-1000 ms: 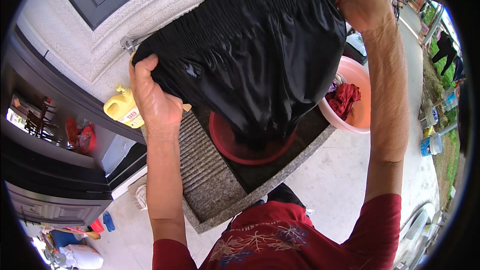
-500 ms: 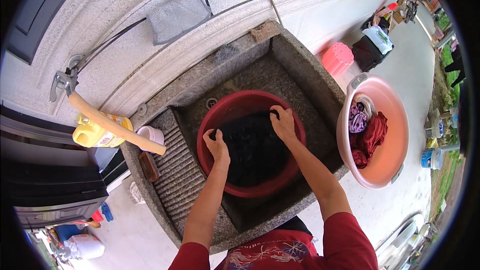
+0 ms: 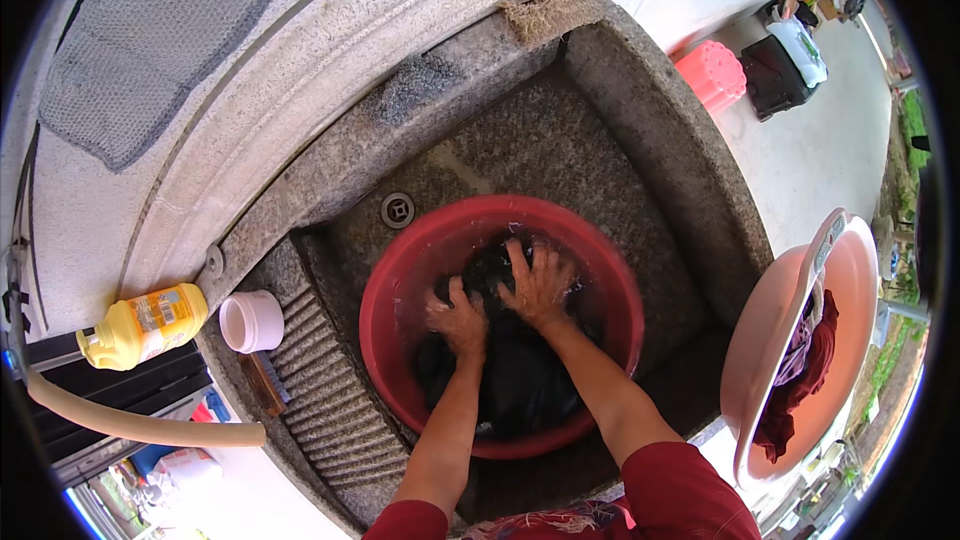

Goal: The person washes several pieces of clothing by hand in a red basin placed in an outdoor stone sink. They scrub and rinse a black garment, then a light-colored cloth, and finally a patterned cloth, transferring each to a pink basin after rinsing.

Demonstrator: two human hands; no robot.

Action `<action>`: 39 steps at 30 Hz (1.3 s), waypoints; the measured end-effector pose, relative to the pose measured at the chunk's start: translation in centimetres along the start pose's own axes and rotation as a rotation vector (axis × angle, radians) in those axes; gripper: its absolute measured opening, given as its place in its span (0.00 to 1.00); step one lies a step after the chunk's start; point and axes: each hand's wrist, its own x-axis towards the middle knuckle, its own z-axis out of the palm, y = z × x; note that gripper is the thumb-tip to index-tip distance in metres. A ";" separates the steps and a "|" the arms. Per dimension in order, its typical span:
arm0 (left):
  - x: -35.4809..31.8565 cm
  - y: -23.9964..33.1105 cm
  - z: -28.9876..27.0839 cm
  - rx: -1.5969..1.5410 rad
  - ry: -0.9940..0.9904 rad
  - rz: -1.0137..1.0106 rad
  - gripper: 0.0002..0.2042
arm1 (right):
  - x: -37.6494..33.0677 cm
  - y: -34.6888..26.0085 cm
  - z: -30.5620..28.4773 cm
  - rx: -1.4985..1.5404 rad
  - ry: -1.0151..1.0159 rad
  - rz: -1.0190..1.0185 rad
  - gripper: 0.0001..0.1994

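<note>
A red basin (image 3: 378,340) stands in the stone sink, holding water and a soaked black cloth (image 3: 520,370). Both hands are down in the basin, pressing on the wet cloth. My left hand (image 3: 460,322) has its fingers apart, their tips at the cloth and water. Beside it, my right hand (image 3: 540,285) lies spread, fingers pointing to the basin's far side, with splashes around them. Neither hand grips the cloth visibly; its lower parts are hidden under water.
The stone sink (image 3: 590,150) has a ribbed washboard (image 3: 335,395) on its left, a drain (image 3: 397,210), a brush (image 3: 262,383) and a white tub (image 3: 252,321). A yellow bottle (image 3: 150,325) and beige hose (image 3: 150,427) are left; a pink basin (image 3: 765,350) holding clothes stands right.
Both hands have let go of the black cloth's raised edge and moved down onto it, fingers spreading. The cloth has sunk and bunched up in the water. The view has shifted closer.
</note>
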 end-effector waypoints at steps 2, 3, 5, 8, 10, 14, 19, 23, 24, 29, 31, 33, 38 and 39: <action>-0.1 -0.1 0.0 0.028 -0.006 -0.024 0.26 | 0.5 -0.3 -0.3 0.111 -0.049 0.059 0.36; 0.8 -0.1 -0.5 -0.163 -0.044 -0.120 0.25 | 1.3 -0.4 -0.6 0.226 -0.053 0.118 0.35; 2.4 -0.3 -2.0 -0.547 -0.126 -0.306 0.23 | 2.8 -0.6 -1.3 0.339 -0.059 0.217 0.28; 5.2 2.8 -6.1 -1.499 -0.097 -1.306 0.21 | 2.5 -3.3 -2.3 1.063 -0.009 0.482 0.21; 5.0 1.6 -6.8 -2.033 -0.359 -1.112 0.25 | -0.4 -8.4 -5.9 0.948 0.049 0.151 0.15; 2.4 0.4 -10.3 -2.473 -1.084 -0.694 0.26 | -6.2 -13.8 -12.4 0.540 0.093 -0.161 0.12; 2.9 2.7 -11.1 -2.294 -0.715 -0.984 0.25 | -1.1 -12.9 -11.1 0.480 0.263 -0.199 0.12; 3.8 3.6 -10.3 -2.185 -0.572 -1.084 0.25 | 1.2 -12.3 -8.7 0.592 0.002 0.117 0.14; 3.1 3.1 -10.8 -2.177 -0.571 -1.086 0.25 | -0.4 -13.0 -9.2 0.605 0.061 0.028 0.12; 0.8 1.3 -13.1 -2.203 -0.785 -0.961 0.24 | -6.0 -15.6 -9.1 0.549 0.204 -0.171 0.09; 1.0 1.7 -11.9 -2.066 -0.642 -1.019 0.24 | -1.9 -14.4 -8.7 0.693 0.338 -0.124 0.08; 1.4 2.5 -11.6 -1.908 -0.566 -1.080 0.24 | 2.0 -10.8 -7.4 0.582 0.225 0.106 0.10; 4.8 2.0 -10.7 -1.247 -0.116 -0.672 0.27 | 1.7 -2.9 -2.3 0.302 0.221 0.285 0.19; 3.7 0.2 -7.7 -0.925 -0.090 -0.507 0.27 | 0.8 -3.2 -1.8 0.242 0.189 0.247 0.20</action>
